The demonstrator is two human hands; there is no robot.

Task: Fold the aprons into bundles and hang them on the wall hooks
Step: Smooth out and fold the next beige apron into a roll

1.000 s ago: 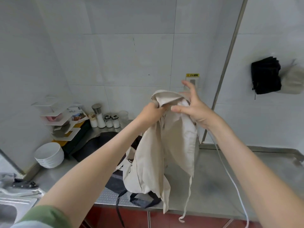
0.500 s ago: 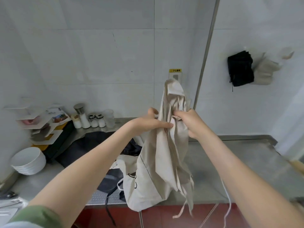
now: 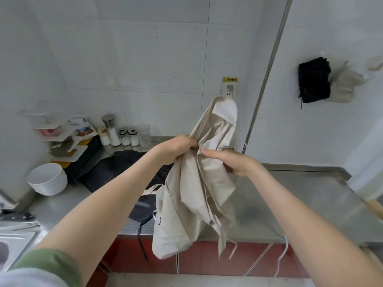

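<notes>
A person held a crumpled beige apron (image 3: pixel 196 193) above a steel counter (image 3: pixel 290 193), the left hand (image 3: pixel 176 149) clutching its upper folds in curled fingers and the right hand (image 3: pixel 234 162) gripping the cloth just beside it. A dark apron (image 3: pixel 116 168) lay on the counter behind, while a black bundle (image 3: pixel 314 79) and a beige bundle (image 3: pixel 345 85) hung touching on the right wall

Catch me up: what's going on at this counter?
A person holds a crumpled beige cloth apron up over the stainless steel counter, left hand and right hand gripping its gathered middle; not yet bundled. A folded black bundle and a beige bundle already hang on the right wall. A dark apron lies on the counter.
</notes>
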